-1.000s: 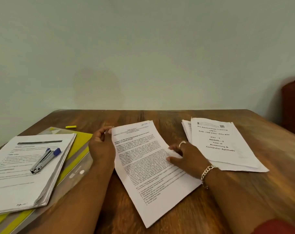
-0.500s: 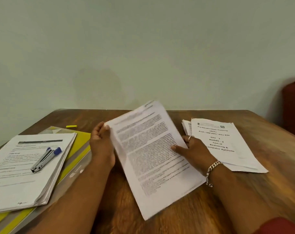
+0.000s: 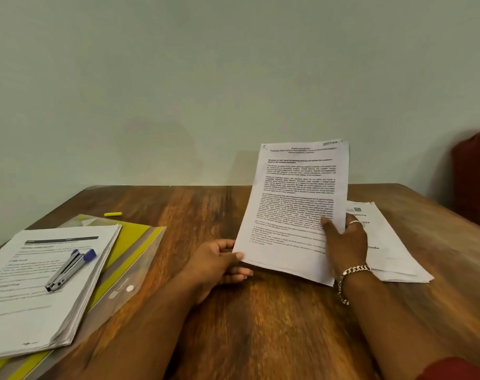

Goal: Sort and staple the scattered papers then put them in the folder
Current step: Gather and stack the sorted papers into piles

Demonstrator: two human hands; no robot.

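Your right hand pinches the printed sheets upright at their right edge; your left hand pinches their lower left corner, over the table's middle.

1. A printed sheaf of papers stands nearly upright, lifted off the wooden counter.
2. The right hand grips the sheaf's right edge, thumb on the printed face, a ring and a bracelet showing.
3. The left hand pinches the sheaf's lower left corner, its fingers curled beneath.
4. Behind and right of the sheaf lies a flat second stack, partly hidden by the right hand.
5. Far left of the sheaf lies a thick pile of papers on a yellow folder.
6. A stapler lies on that pile.
7. A small yellow piece lies beyond the folder.
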